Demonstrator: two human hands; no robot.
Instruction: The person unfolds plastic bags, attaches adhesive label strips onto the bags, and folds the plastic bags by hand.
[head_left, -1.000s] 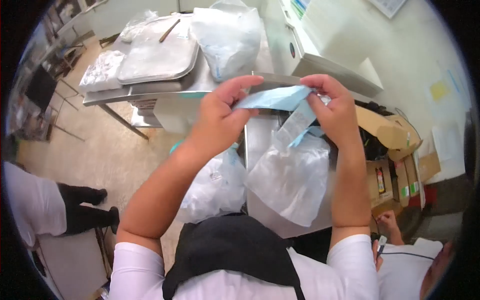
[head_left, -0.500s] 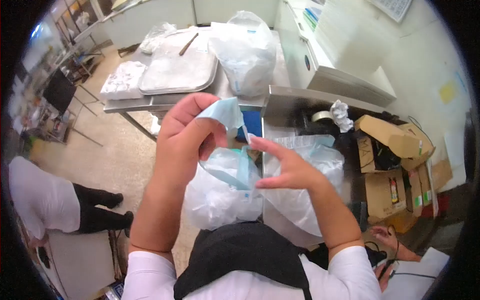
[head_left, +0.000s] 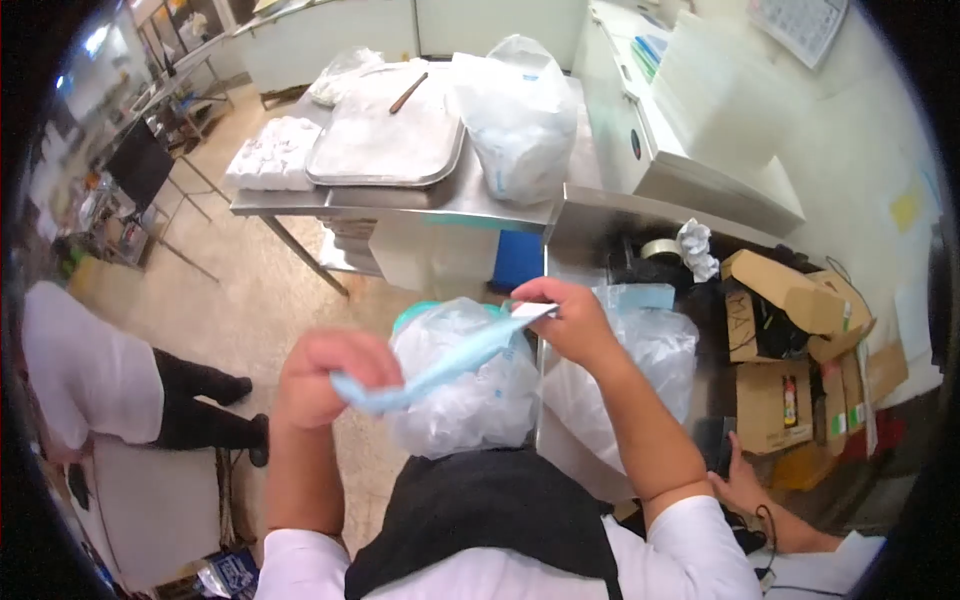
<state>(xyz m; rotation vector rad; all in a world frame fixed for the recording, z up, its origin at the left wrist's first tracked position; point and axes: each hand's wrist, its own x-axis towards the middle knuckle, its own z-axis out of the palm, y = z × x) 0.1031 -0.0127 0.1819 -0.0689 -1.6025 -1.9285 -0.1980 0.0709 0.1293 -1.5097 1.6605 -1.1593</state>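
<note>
A light-blue strip of thin, soft material (head_left: 455,362) stretches slantwise between my hands. My left hand (head_left: 338,376), smeared by motion, is closed around its lower left end. With fingertips pinched, my right hand (head_left: 568,318) grips the upper right end, where a white patch shows. Below the strip stands a full, translucent white plastic bag (head_left: 470,405), with a green rim (head_left: 412,316) showing behind it. To the right of that, another plastic bag (head_left: 640,350) lies on the metal counter, a pale blue piece (head_left: 640,296) at its top.
Ahead, a steel table (head_left: 500,212) bears a metal tray (head_left: 385,150), a stack of white cloths (head_left: 275,155) and a tall filled plastic bag (head_left: 520,125). Cardboard boxes (head_left: 785,285) stand at right. A co-worker's hand (head_left: 740,480) holds a dark object; another person (head_left: 95,370) stands left.
My hands have moved apart, the left down and the right outward, so the blue strip is now stretched between them. My right fingers have closed on it. The view has shifted slightly.
</note>
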